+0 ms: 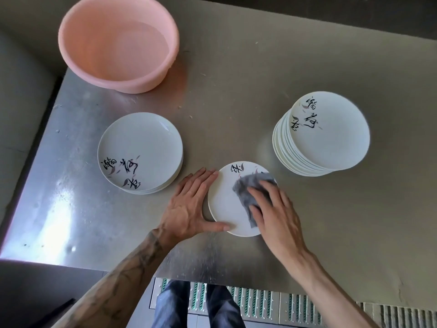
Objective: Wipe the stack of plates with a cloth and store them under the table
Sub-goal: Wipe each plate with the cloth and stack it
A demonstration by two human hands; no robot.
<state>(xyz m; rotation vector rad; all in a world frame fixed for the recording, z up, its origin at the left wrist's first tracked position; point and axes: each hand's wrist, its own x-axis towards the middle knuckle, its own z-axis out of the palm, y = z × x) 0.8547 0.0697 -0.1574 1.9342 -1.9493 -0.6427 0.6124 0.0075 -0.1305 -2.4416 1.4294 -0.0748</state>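
Free tabletop (227, 124) between low plate stack (139, 150) and tall stack (326, 133); basin (118, 43) beyond.

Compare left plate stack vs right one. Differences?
Height: the left stack is low, only a few plates; the right stack is tall, many plates.
Alignment: the left stack sits squarely; the right stack's rims fan out sideways.
Print: lettering lies near-side on the left stack's top plate, far-left on the right stack's.
Shared: white round plates with black brush lettering, on the steel table.
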